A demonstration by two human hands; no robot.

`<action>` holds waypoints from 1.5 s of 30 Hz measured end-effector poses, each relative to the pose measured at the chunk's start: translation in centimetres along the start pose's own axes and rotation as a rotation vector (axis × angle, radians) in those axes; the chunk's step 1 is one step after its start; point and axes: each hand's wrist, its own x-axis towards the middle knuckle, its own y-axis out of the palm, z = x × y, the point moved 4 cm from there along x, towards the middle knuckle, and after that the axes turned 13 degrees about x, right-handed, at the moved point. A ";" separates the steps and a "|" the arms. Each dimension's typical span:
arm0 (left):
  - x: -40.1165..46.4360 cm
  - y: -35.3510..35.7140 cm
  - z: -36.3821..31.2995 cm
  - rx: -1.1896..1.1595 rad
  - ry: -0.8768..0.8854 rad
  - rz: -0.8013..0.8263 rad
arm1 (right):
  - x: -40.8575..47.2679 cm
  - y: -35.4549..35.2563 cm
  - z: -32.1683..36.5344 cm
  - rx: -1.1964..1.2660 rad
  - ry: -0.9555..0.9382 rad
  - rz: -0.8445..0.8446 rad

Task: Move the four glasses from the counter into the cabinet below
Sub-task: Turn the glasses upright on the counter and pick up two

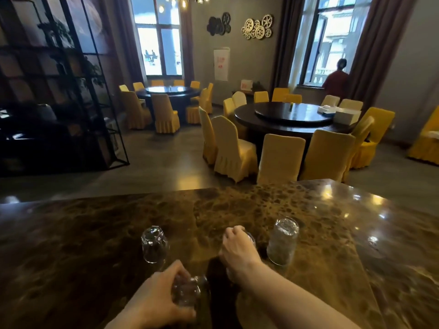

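Note:
Several clear glasses stand upside down on the dark marble counter (95, 233). My left hand (161, 295) grips one glass (190, 290) near the counter's front edge. My right hand (237, 250) is closed over the top of a second glass (251, 238), which it mostly hides. A third glass (154, 244) stands free to the left of my hands. A taller, ribbed glass (282, 241) stands free just right of my right hand. The cabinet below is out of view.
Beyond the counter lies a dining room with round dark tables (292, 117) and yellow-covered chairs (280, 157). A black metal shelf (59, 91) stands at the left. A person (337, 77) stands at the far right window.

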 end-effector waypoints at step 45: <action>10.2 3.9 2.0 -0.176 -0.048 -0.434 | -0.6 9.5 -4.2 1.827 0.584 -0.399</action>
